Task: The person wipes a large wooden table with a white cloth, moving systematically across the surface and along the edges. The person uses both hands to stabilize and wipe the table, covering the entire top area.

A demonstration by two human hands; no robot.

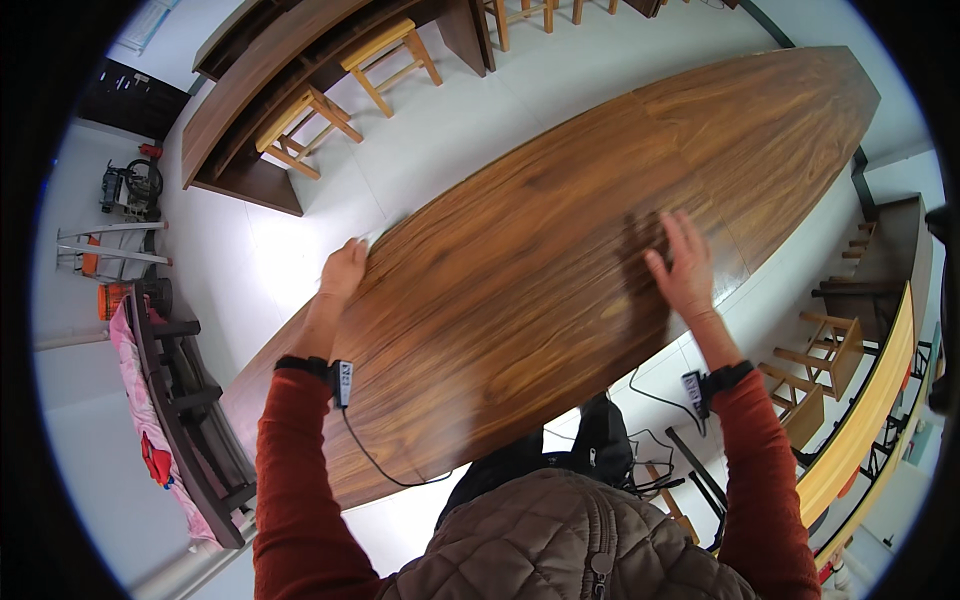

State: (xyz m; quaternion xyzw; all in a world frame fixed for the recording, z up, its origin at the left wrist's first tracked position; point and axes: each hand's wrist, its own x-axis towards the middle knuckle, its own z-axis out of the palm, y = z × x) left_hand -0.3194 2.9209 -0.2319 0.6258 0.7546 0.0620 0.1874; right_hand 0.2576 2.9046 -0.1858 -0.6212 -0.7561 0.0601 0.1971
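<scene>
A long brown wood-grain table (520, 270) stretches in front of me, its far end running off to the upper right. At its far left edge my left hand (345, 268) is closed, with a small white cloth (374, 237) showing past the fingers; most of the cloth is hidden. My right hand (684, 268) is over the right part of the tabletop, fingers spread and holding nothing. Its shadow falls beside it, and I cannot tell whether the fingertips touch the wood. Each wrist wears a black strap with a small device and a cable.
A dark desk (235, 140) with wooden stools (385, 60) stands across the floor at upper left. To the left are a bench (180, 400) with pink fabric and a folded stepladder (110, 245). More stools (830, 350) and a yellow-edged table (860, 430) are at right. Loose cables hang near my legs.
</scene>
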